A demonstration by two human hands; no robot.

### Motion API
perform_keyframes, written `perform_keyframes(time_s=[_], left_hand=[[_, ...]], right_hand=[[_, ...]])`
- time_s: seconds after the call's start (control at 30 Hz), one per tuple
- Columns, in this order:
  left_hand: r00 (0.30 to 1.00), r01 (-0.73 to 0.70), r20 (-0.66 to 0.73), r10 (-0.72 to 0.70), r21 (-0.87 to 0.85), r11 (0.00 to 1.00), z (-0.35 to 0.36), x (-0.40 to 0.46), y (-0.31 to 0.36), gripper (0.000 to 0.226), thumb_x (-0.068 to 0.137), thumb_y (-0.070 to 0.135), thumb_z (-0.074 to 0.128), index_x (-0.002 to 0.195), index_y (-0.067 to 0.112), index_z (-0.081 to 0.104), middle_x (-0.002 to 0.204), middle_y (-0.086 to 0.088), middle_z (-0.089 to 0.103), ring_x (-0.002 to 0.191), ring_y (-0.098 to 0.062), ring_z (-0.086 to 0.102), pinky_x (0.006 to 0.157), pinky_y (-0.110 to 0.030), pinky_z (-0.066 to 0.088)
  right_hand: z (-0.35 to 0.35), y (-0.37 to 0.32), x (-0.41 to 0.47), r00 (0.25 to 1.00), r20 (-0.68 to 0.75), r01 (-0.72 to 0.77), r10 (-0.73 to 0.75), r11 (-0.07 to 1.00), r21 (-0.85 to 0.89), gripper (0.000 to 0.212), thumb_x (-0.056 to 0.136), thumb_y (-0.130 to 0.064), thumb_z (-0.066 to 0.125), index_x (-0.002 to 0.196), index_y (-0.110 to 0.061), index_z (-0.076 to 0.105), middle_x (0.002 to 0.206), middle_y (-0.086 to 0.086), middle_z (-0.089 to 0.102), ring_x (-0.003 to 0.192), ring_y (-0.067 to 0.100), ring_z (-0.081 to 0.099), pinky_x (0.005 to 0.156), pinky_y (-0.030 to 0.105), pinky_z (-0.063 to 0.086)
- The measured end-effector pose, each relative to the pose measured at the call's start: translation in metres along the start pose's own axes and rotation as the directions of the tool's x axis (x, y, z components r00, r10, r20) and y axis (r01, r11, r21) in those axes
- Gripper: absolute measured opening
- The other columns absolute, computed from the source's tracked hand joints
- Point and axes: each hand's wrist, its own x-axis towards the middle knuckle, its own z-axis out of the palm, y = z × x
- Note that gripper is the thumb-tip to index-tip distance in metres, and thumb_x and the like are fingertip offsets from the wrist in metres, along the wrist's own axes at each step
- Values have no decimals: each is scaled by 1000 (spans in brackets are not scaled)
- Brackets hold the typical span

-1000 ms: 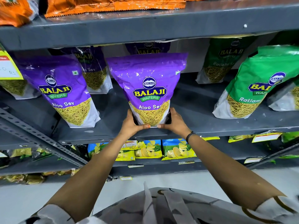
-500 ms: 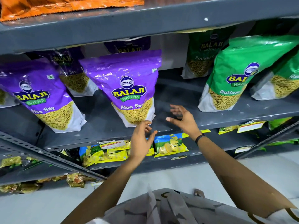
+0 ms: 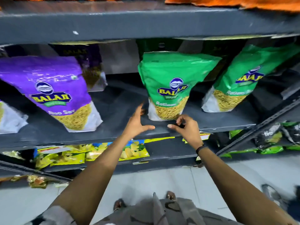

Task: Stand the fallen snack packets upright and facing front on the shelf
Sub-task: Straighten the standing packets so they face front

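Both hands reach toward the front of the grey metal shelf (image 3: 113, 127), just below a green Balaji packet (image 3: 170, 85) that stands upright with its printed face toward the camera. The left hand (image 3: 138, 122) is spread wide, thumb pointing right along the shelf edge and fingertips raised close to the packet's lower left corner; whether they touch it cannot be told through the motion blur. The right hand (image 3: 188, 127) is loosely curled, thumb pointing left, fingers bent just in front of the packet's bottom right corner, gripping nothing. The two hands are apart, with a stretch of bare shelf edge between the thumbs. A dark band (image 3: 200, 149) circles the right wrist.

To the left on the same shelf stands a purple Balaji packet (image 3: 53, 91), leaning with its top tipped leftward, face forward. Behind it, a second purple packet (image 3: 90, 69) sits deeper in shadow. To the right, another green packet (image 3: 240, 80) leans with its top toward the right. At the far left edge only the white corner of one more packet (image 3: 11, 117) shows.

The shelf above carries orange packets (image 3: 235, 4) lying along its edge. On the lower shelf, yellow chip packets (image 3: 90, 153) lie flat
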Motion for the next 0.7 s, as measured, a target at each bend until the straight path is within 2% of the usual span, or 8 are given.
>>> perform_keyframes(time_s=[0.07,0.13,0.2,0.23,0.37,0.53,0.7], left_hand=[[1000,21,8,-21,-23,1000,10,20,8,114,57,13,87,145,7,14,145,-11,38,132,-25,42,99,-20,38],[999,43,2,-43,-30,999,16,34,13,120,52,11,90,144,7,13,142,-1,33,136,-26,35,102,-19,34],[996,90,20,-89,-20,996,20,40,14,128,48,17,92,146,14,9,145,3,30,139,-25,31,112,-38,33],[992,120,28,-119,-13,993,21,41,13,131,46,22,92,146,18,8,148,2,30,140,-25,31,113,-46,32],[983,185,-14,-185,-23,982,24,42,15,129,38,39,87,144,26,14,147,1,40,136,-25,39,110,-48,37],[974,219,-45,-221,-40,975,14,42,9,114,47,30,91,140,26,26,139,-3,52,126,-24,49,104,-46,44],[977,203,-43,-207,-71,976,1,45,6,105,51,20,90,138,20,31,134,-3,55,122,-21,52,104,-40,44]], right_hand=[[-19,8,12,998,-53,-13,12,1000,-18,50,61,-32,86,81,-16,44,78,-1,52,71,11,50,65,20,41],[-30,10,24,999,-8,-51,51,999,2,66,57,-29,89,105,-15,46,108,7,54,97,17,52,87,33,46],[-32,10,35,991,111,-74,74,997,-3,97,55,-27,90,134,-12,35,139,12,43,127,21,44,109,39,38],[-30,9,40,985,155,-71,76,997,-34,107,54,-28,90,140,-12,28,145,11,38,134,23,39,113,41,34],[-17,4,54,972,213,-55,98,979,-198,109,53,-41,89,139,-16,28,143,6,46,134,31,39,109,52,33],[-1,-3,59,973,186,-97,137,973,-210,100,55,-42,87,134,-19,30,139,6,49,133,33,37,105,49,27],[11,-16,65,973,165,-124,162,968,-216,96,54,-41,87,130,-18,33,135,7,53,131,33,40,104,48,29]])
